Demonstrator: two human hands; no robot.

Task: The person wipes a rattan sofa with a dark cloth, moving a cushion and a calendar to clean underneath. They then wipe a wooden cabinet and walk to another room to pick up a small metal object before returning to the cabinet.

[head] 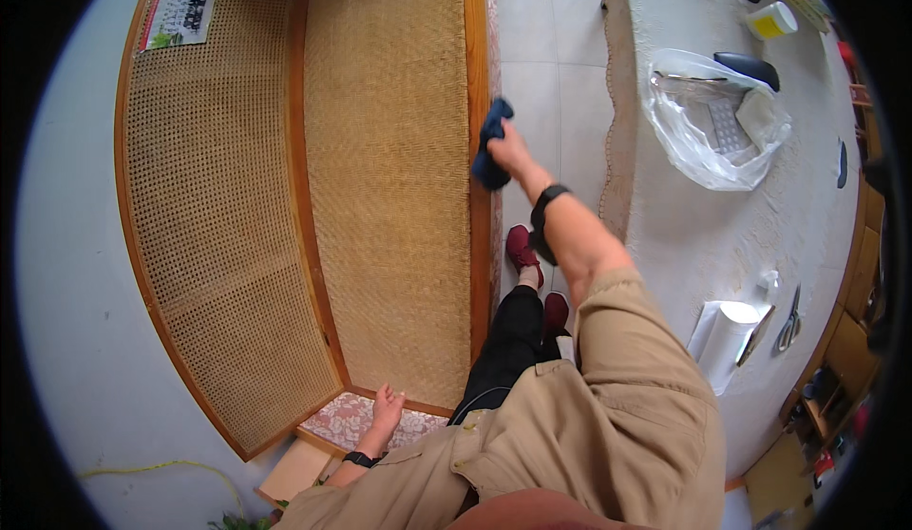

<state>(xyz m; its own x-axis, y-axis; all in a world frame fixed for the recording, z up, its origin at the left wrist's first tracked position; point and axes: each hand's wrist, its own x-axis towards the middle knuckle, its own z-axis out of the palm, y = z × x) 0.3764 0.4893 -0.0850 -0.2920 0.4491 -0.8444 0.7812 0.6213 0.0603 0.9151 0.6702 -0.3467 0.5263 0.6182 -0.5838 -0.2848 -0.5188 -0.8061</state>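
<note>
My right hand (510,151) grips a dark blue cloth (489,162) against the front wooden rail (479,209) of a long bench. The bench has a woven seat (388,174) and a cane-mesh backrest (214,209) in a wooden frame. Low in the view, my left hand (387,410) hangs over the near end of the seat, above a floral-patterned panel (420,416). Nothing is in it, and its fingers are slightly bent and apart.
To the right stands a table with a cream tablecloth (662,245). It carries a plastic bag (698,163) with a blister pack (728,127), a paper roll (734,323), scissors (789,327) and a white tub (773,21). Printed paper (184,10) hangs on the backrest. Tiled floor (531,24) lies between.
</note>
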